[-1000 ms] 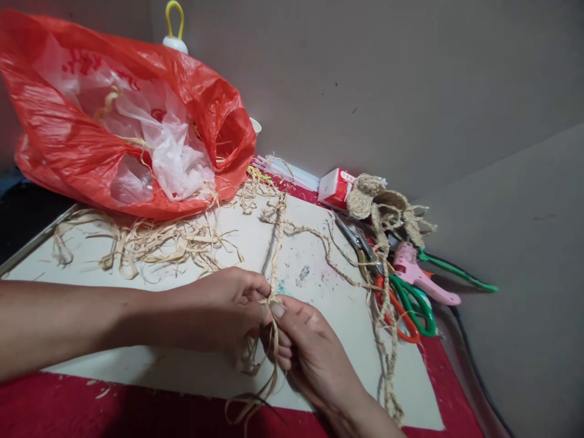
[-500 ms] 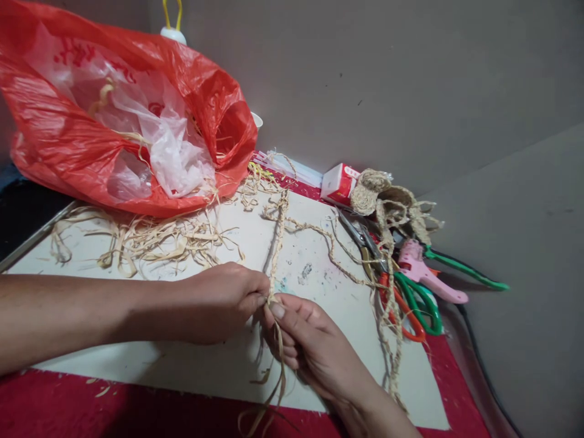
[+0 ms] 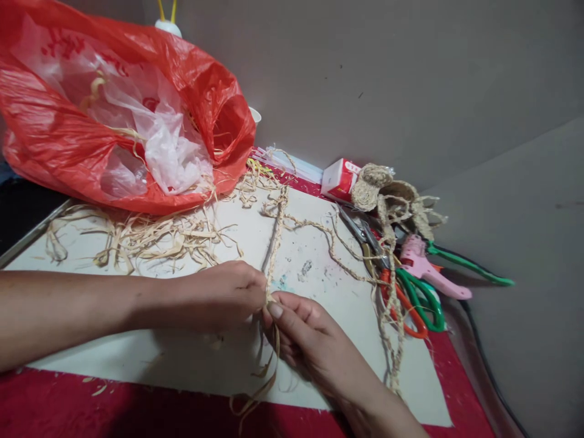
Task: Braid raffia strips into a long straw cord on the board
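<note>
The left hand (image 3: 230, 295), fingers curled tight, and right hand (image 3: 310, 334), thumb against fingers, pinch the plant-fibre braid (image 3: 277, 240) at its near part.

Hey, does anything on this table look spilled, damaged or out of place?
Yes. The white board looks stained: dark smudges and bluish spots show beyond the right hand, beside the braid. Loose strips lie tangled in front of the red bag, and small scraps litter the red surface at the near edge. I see nothing clearly broken.
</note>
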